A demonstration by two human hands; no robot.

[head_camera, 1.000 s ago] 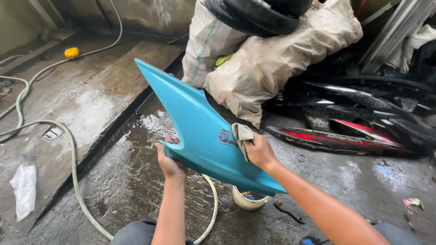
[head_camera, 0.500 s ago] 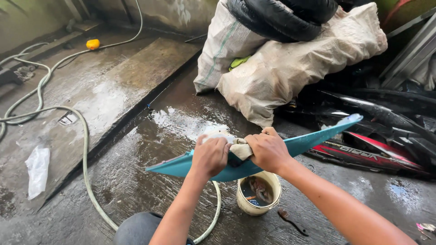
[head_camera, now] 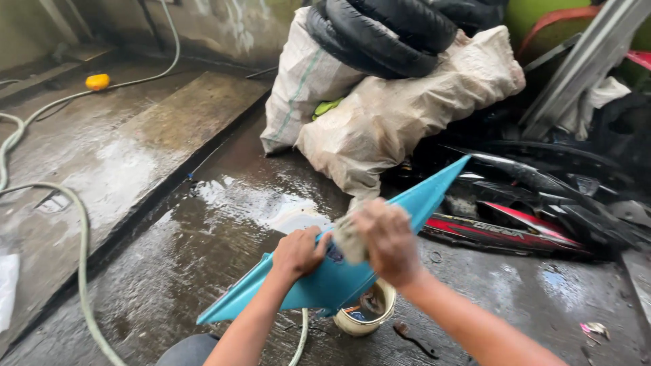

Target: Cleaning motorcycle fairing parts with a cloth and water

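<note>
A long teal plastic body panel (head_camera: 420, 200) is held over the wet concrete floor, tip pointing up to the right. My left hand (head_camera: 296, 253) grips its middle from the near side. My right hand (head_camera: 385, 238) is blurred and presses a pale wet sponge or cloth (head_camera: 348, 238) against the panel's upper face. Below the panel stands a small cream bucket (head_camera: 363, 318) with dark water in it.
Stuffed pale sacks (head_camera: 400, 115) with black tyres (head_camera: 386, 30) on top sit behind. Black and red body panels (head_camera: 515, 227) lie at right. A pale hose (head_camera: 78, 230) loops across the wet floor at left, near a yellow nozzle (head_camera: 97, 82).
The panel was turned from upright on edge, tip far left, to lying low with its tip up right. My right hand with the sponge moved onto its upper face.
</note>
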